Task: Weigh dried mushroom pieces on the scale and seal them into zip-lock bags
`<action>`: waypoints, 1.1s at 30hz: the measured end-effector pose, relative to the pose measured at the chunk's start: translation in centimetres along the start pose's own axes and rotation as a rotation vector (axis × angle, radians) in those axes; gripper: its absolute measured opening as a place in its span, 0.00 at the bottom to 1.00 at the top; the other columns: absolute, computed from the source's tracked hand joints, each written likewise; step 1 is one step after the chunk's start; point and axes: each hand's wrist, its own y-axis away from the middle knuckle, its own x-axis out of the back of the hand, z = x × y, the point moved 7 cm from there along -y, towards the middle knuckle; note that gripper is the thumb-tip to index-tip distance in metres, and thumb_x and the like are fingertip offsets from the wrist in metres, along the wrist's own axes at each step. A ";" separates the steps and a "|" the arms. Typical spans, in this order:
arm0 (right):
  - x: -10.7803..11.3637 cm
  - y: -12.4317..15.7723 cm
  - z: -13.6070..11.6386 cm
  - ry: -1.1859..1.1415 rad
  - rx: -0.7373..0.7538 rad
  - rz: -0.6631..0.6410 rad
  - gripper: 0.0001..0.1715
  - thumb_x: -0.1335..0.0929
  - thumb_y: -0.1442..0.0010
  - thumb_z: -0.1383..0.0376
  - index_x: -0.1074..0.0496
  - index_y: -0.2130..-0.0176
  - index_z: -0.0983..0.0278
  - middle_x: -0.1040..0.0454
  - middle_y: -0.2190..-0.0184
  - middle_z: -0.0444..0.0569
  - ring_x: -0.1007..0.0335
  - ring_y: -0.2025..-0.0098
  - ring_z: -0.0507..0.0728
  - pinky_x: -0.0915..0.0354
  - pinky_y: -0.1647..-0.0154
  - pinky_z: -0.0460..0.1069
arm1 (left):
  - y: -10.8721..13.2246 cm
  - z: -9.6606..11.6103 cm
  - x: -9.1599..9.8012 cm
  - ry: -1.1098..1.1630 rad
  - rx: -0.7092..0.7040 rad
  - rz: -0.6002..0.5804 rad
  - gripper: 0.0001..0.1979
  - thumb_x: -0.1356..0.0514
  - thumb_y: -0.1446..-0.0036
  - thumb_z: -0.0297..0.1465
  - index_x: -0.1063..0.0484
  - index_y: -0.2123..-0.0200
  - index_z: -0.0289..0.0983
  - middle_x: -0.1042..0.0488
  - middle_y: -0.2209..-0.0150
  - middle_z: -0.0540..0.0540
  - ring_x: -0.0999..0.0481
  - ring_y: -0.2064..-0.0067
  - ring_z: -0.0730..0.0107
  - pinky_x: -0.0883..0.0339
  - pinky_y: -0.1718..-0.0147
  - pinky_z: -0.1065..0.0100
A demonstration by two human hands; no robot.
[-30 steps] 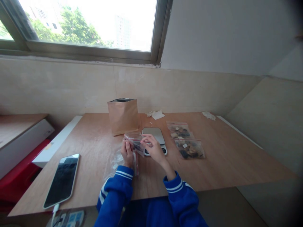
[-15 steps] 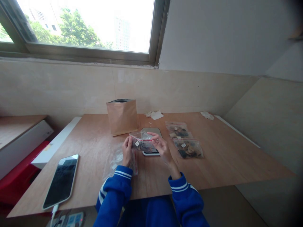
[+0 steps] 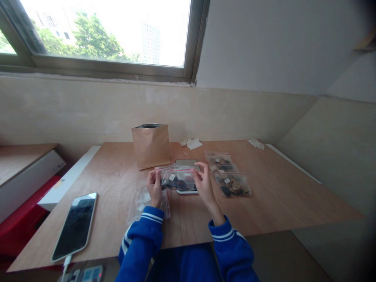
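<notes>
Between my hands a clear zip-lock bag (image 3: 178, 181) with a red seal line, a small white label and dark pieces inside is held up, stretched sideways. My left hand (image 3: 154, 188) pinches its left end. At the right end, my right hand (image 3: 203, 184) pinches the top corner near the seal, index finger raised. Behind and below the bag lies a white-edged flat device (image 3: 188, 192), mostly covered by it; its kind is unclear. Beside my left wrist, clear plastic bags (image 3: 141, 203) lie on the table.
Several filled zip-lock bags (image 3: 233, 185) lie in a column to the right. A brown kraft pouch (image 3: 151, 147) stands open at the back. Paper scraps (image 3: 194, 143) lie near the wall. At left, a phone (image 3: 76, 225) is plugged into a cable on the wooden table (image 3: 282, 192).
The held bag has been pulled straighter and its top now lies flat. My left hand has shifted slightly left, and my right hand has moved to the bag's right corner.
</notes>
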 end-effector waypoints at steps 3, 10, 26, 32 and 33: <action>-2.4 0.7 2.0 -0.144 -0.104 -0.119 0.31 0.36 0.40 0.46 0.47 0.46 0.60 0.25 0.62 0.51 0.25 0.59 0.58 0.30 0.60 0.50 | 0.0 0.0 0.2 0.015 0.007 0.043 0.16 0.38 0.45 0.44 0.29 0.68 0.36 0.31 0.75 0.53 0.34 0.75 0.78 0.41 0.75 0.75; -1.0 1.1 3.6 -0.079 -0.104 -0.001 0.27 0.39 0.39 0.42 0.31 0.62 0.62 0.23 0.63 0.56 0.24 0.59 0.61 0.31 0.54 0.55 | 0.1 -0.1 -0.5 0.034 0.085 -0.037 0.16 0.38 0.46 0.44 0.29 0.66 0.36 0.31 0.77 0.53 0.33 0.77 0.76 0.39 0.78 0.75; 3.9 3.7 8.7 -0.051 -0.139 0.433 0.28 0.33 0.46 0.42 0.29 0.67 0.65 0.36 0.86 0.39 0.40 0.84 0.51 0.41 0.82 0.45 | 2.5 -1.9 -3.0 -0.018 0.268 -0.344 0.18 0.38 0.46 0.46 0.29 0.69 0.36 0.34 0.81 0.55 0.42 0.83 0.83 0.50 0.85 0.78; 4.7 3.9 9.6 0.022 -0.083 0.475 0.25 0.32 0.45 0.45 0.28 0.66 0.65 0.27 0.77 0.46 0.33 0.77 0.53 0.36 0.74 0.47 | 2.6 -2.3 -2.1 -0.102 0.280 -0.326 0.19 0.39 0.47 0.47 0.28 0.69 0.35 0.28 0.77 0.50 0.32 0.79 0.76 0.42 0.82 0.76; 4.6 3.9 9.7 0.036 -0.083 0.471 0.25 0.33 0.44 0.45 0.27 0.65 0.65 0.27 0.76 0.46 0.33 0.77 0.53 0.36 0.73 0.47 | 2.6 -2.2 -2.0 -0.110 0.277 -0.321 0.19 0.39 0.47 0.47 0.28 0.69 0.35 0.27 0.77 0.50 0.30 0.77 0.75 0.41 0.81 0.76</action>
